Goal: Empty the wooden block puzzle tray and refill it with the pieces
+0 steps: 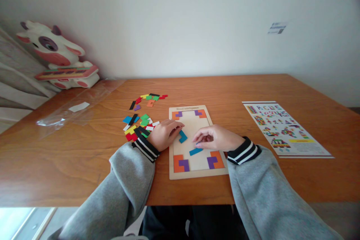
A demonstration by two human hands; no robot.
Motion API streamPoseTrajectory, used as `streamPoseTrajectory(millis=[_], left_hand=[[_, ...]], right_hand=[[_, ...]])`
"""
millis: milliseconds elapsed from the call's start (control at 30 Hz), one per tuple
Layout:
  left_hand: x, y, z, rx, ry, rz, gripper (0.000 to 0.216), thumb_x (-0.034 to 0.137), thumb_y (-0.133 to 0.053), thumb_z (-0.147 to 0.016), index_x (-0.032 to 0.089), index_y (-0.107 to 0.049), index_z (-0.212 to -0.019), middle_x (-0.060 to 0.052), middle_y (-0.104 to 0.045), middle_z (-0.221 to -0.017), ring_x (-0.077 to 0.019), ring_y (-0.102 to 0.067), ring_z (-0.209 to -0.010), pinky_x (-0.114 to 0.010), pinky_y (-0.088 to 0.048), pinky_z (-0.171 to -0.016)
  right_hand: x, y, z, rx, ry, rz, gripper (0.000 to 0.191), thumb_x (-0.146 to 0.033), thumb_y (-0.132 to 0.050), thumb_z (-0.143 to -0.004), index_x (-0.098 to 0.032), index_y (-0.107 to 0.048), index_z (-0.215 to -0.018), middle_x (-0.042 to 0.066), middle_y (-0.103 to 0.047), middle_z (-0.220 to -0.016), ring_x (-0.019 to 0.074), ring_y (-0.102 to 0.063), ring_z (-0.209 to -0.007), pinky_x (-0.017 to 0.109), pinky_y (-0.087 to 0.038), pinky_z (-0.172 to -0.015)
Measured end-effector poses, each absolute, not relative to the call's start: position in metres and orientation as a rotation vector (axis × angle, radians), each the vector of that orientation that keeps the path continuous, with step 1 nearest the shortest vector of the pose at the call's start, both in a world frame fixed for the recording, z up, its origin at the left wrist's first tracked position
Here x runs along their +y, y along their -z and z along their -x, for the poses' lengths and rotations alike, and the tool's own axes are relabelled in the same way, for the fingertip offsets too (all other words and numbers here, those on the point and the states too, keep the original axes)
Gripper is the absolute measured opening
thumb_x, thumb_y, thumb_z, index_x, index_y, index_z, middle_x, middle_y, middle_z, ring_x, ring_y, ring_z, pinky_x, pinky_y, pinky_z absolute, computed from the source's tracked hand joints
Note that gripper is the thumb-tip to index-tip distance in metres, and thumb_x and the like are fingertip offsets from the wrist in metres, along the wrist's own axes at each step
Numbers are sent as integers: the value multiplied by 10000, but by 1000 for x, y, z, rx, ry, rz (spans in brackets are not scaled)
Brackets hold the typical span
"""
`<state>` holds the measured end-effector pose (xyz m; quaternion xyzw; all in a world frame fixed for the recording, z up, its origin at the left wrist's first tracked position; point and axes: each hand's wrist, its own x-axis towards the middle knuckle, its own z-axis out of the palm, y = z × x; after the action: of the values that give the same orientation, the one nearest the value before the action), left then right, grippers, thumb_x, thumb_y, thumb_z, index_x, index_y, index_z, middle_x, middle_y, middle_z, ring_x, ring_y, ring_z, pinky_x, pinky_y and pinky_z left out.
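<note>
You have a wooden surface [70, 172] with a cow toy [60, 58] at far left and the puzzle tray [197, 175] near the middle. Your left hand [163, 135] curls over the tray's left rim, beside a bent blue piece [183, 138]; your right hand [215, 138], fingers bent, is at a blue bar [195, 152]. You cannot tell whether either grips anything.

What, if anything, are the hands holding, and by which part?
Cannot be told: left hand beside the blue angular flat piece, right hand at the blue oblong flat piece; any grip is unclear.
</note>
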<state>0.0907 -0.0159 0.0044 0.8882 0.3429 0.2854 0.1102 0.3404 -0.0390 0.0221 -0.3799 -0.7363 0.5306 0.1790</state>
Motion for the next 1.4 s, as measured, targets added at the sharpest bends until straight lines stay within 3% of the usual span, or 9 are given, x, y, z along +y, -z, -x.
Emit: streamPoseTrajectory(millis=[200,667,933,1400], left_hand=[[-17,-6,-92,999,-838,-2623,184,243,-496,-989,188,-660,-1052,-63,-720,-922,-172,-675,-841,-303,-538,-820],[-16,-7,-93,964,-806,-2661,197,244,-484,-991,171,-658,-1045,-74,-714,-954,-182,-659,-867,-292,-519,-807],[-16,-9,-93,983,-772,-2660,219,268,-473,-994,179,-666,-1046,-65,-699,-919,-180,-652,-842,-293,-522,-796],[-16,-8,-93,996,-771,-2647,209,265,-481,-993,180,-666,-1038,-68,-713,-950,-177,-669,-860,-298,-530,-821]], right_hand=[[-44,-30,-336,-2344,-1324,1038,240,-405,-730,-799,-177,-796,-834,25,-674,-704,111,-530,-595,234,-416,-545],[-51,-31,-327,-2502,-1233,902,200,-404,-772,-794,-221,-820,-858,19,-618,-769,112,-539,-650,241,-418,-602],[-50,-28,-327,-2479,-1234,856,196,-401,-757,-806,-217,-814,-839,20,-670,-767,116,-553,-639,252,-435,-615],[-47,-32,-336,-2550,-1219,885,329,-542,-729,-792,-225,-808,-759,38,-662,-790,163,-608,-767,290,-463,-730]])
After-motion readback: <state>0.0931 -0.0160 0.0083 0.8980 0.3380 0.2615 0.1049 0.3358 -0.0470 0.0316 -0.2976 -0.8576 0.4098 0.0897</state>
